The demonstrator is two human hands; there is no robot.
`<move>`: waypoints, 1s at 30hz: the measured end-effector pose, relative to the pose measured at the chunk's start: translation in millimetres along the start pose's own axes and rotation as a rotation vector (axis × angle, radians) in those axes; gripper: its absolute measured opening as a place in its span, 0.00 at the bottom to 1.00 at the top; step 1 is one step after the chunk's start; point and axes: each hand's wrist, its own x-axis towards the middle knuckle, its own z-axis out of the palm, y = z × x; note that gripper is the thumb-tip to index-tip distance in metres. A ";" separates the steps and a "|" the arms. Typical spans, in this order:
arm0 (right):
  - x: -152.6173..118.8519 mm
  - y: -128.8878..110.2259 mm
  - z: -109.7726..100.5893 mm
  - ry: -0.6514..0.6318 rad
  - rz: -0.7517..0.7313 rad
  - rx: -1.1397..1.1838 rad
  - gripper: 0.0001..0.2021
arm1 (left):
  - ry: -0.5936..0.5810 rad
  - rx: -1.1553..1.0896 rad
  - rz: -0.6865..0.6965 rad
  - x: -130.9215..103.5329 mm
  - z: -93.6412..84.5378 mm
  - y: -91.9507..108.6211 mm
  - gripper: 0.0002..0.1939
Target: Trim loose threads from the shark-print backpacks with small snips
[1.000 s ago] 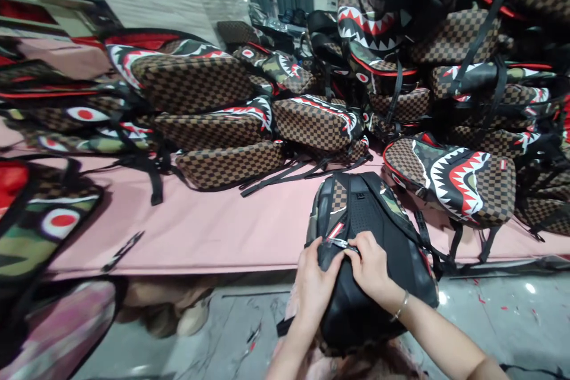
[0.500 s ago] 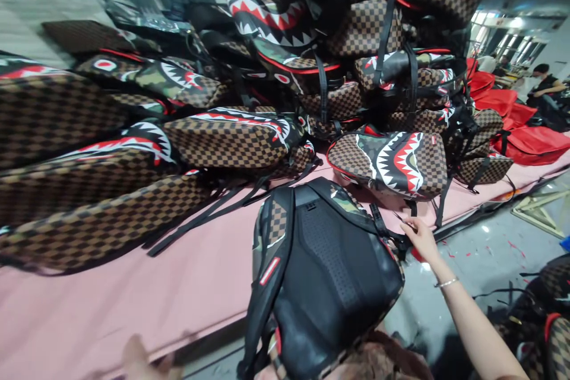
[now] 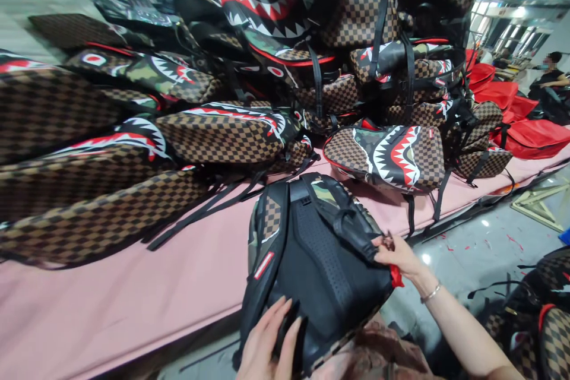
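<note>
A backpack (image 3: pixel 320 255) with a black padded back panel, camouflage and brown checker trim leans at the front of the pink-covered table (image 3: pixel 196 285), its back towards me. My right hand (image 3: pixel 403 261) is closed on its right shoulder strap (image 3: pixel 351 228), near the strap's lower end. A small dark item shows at those fingertips, too unclear to name, and a red bit (image 3: pixel 396 276) hangs below. My left hand (image 3: pixel 269 341) rests on the lower left of the backpack, by the left shoulder strap (image 3: pixel 267 273), fingers stretched out and apart.
Similar checkered backpacks with shark-mouth prints (image 3: pixel 262 6) are piled high along the table. One backpack (image 3: pixel 392 157) lies just beyond mine. Red bags (image 3: pixel 534 136) are farther right. More backpacks (image 3: pixel 556 338) sit at lower right. A person (image 3: pixel 552 80) sits in the background.
My left hand has come from the lower left onto the backpack. My right hand has moved slightly left and down and now grips the right strap, which is pulled across the back panel.
</note>
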 end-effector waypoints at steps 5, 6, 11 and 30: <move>-0.1 -1.7 87.8 -0.025 0.032 0.055 0.19 | 0.153 -0.170 -0.029 20.2 -8.0 17.0 0.12; -1.8 0.9 102.2 -0.054 0.056 0.090 0.20 | 0.191 -0.234 -0.047 24.1 -10.0 22.3 0.13; -15.3 12.5 141.2 -0.078 0.133 0.253 0.23 | 0.160 -0.561 -0.200 27.9 -11.1 36.6 0.18; -48.5 -12.8 106.0 -0.330 -0.115 -0.246 0.17 | 0.117 -0.389 -0.263 29.9 -16.0 63.1 0.12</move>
